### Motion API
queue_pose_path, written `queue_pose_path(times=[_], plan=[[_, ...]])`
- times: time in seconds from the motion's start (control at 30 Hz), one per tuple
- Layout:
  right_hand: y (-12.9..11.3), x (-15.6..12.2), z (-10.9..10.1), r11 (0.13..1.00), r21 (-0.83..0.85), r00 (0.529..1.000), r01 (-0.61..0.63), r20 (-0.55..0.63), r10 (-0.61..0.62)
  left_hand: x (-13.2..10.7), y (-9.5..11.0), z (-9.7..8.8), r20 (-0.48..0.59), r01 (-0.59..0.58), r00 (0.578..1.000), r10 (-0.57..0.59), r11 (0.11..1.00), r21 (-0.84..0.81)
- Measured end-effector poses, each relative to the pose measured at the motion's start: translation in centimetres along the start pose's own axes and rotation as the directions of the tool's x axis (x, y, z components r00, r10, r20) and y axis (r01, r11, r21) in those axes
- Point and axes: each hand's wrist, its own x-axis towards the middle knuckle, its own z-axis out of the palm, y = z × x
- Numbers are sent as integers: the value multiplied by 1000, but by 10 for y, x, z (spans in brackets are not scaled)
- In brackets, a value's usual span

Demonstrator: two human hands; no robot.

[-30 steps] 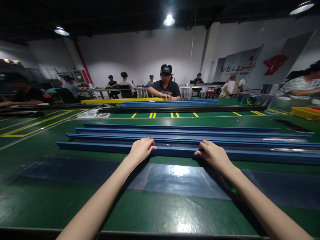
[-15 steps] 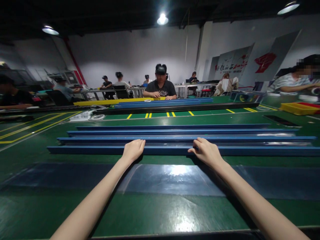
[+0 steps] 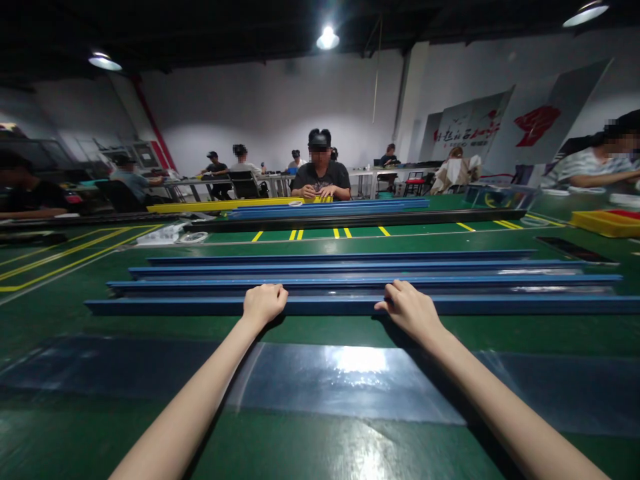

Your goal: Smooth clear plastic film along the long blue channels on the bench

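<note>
Several long blue channel strips lie side by side across the green table. My left hand has its fingers curled over the nearest blue channel strip, left of the middle. Farther right, my right hand grips the same strip, its thumb on the near side and the fingertips hidden behind. Beyond them runs a second blue strip, close to my knuckles. Under my forearms a clear plastic sheet lies flat and reflects the lamp.
Farther back are a black strip, more blue strips and a yellow strip. A dark phone-like slab and a yellow tray are at right. A co-worker sits opposite.
The view has shifted slightly, so the clear sheet sits lower in it. Both hands stay on the nearest blue strip. The co-worker opposite has brought both hands together.
</note>
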Motion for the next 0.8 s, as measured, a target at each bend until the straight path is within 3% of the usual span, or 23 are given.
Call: queue_pose_path(times=[0.57, 0.8], plan=[[4, 23, 20, 998, -38, 997, 46, -66, -49, 19, -6, 14, -29, 20, 999, -19, 999, 42], [5, 17, 17, 998, -12, 996, 66, -57, -66, 13, -4, 10, 9, 29, 1000, -29, 999, 32]])
